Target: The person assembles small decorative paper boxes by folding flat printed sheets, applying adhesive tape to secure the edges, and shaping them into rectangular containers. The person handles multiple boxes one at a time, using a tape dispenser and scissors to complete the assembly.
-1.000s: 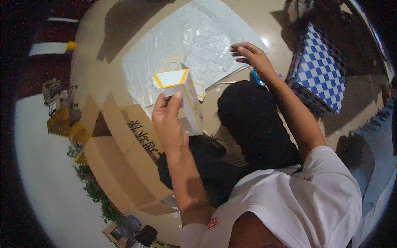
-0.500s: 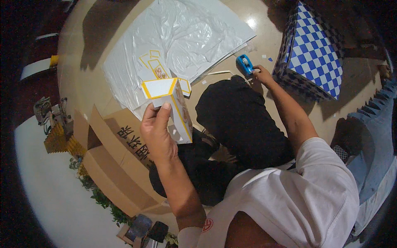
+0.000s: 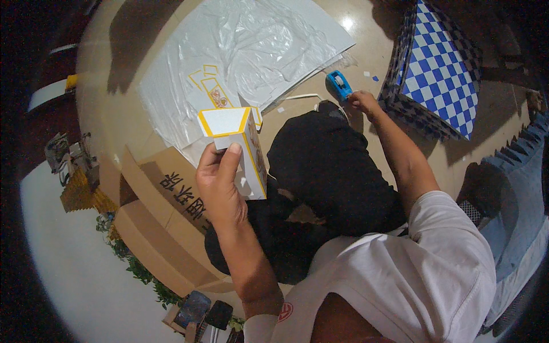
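Observation:
My left hand [image 3: 220,183] grips a small white cardboard box [image 3: 257,166] with yellow edges, thumb on its near white flap and the other fingers behind. The slanted white panel on top faces up, and part of a printed picture shows on the box's right side. On the floor ahead is a blue tape dispenser [image 3: 338,86]. My right hand [image 3: 364,104] is closed at the near end of that dispenser, its fingers pressed together. Whatever is between those fingertips is too small to make out.
White sheets under clear plastic [image 3: 240,51] lie ahead, with flat yellow-edged card pieces [image 3: 215,91] on them. A blue-and-white checkered box [image 3: 440,71] stands at right. An open brown carton [image 3: 157,234] sits at left. My black-clad legs [image 3: 326,166] are between my arms.
The tape dispenser has tilted and shifted slightly away from me, with my right hand still at its near end. My left hand and the box have barely moved.

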Action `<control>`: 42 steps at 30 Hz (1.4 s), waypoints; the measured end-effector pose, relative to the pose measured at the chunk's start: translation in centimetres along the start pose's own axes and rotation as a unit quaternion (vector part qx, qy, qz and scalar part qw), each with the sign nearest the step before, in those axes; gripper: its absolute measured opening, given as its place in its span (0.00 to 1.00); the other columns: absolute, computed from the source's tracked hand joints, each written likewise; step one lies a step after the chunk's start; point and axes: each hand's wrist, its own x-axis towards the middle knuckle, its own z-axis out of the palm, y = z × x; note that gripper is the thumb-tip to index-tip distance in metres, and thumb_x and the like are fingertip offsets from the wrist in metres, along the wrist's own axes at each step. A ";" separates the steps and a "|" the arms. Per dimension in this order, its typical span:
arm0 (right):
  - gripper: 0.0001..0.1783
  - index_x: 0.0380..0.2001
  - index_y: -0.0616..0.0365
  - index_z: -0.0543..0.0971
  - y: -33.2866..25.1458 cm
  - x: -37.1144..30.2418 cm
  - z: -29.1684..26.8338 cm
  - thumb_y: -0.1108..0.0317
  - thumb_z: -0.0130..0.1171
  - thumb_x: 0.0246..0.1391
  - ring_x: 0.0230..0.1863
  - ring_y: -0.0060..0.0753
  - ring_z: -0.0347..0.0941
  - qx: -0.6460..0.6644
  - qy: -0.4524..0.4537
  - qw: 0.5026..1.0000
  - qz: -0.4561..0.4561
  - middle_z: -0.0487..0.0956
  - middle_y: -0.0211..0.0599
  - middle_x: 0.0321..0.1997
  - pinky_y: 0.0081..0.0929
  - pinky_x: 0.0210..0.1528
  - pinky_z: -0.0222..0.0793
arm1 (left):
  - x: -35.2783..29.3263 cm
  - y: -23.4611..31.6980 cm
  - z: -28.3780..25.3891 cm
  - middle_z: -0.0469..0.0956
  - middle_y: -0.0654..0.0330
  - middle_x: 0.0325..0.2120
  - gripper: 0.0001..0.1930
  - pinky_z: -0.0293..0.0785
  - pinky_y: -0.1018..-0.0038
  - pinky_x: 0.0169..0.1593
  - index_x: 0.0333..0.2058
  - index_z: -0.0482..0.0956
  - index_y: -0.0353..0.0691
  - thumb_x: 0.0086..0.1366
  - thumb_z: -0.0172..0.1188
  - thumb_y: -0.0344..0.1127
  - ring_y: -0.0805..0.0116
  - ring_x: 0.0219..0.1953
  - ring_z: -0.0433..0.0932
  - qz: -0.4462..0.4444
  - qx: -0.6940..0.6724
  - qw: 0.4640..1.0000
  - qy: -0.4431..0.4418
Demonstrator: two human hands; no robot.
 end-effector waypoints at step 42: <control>0.40 0.68 0.42 0.57 -29.5 -32.4 21.4 0.81 0.54 0.53 0.35 0.24 0.66 -0.299 -0.466 0.686 -0.472 0.68 0.31 0.30 0.22 0.43 0.65 | -2.6 3.4 -3.2 0.77 0.61 0.22 0.11 0.68 0.76 0.34 0.33 0.79 0.30 0.55 0.59 0.32 0.76 0.27 0.71 0.154 0.158 0.975 0.040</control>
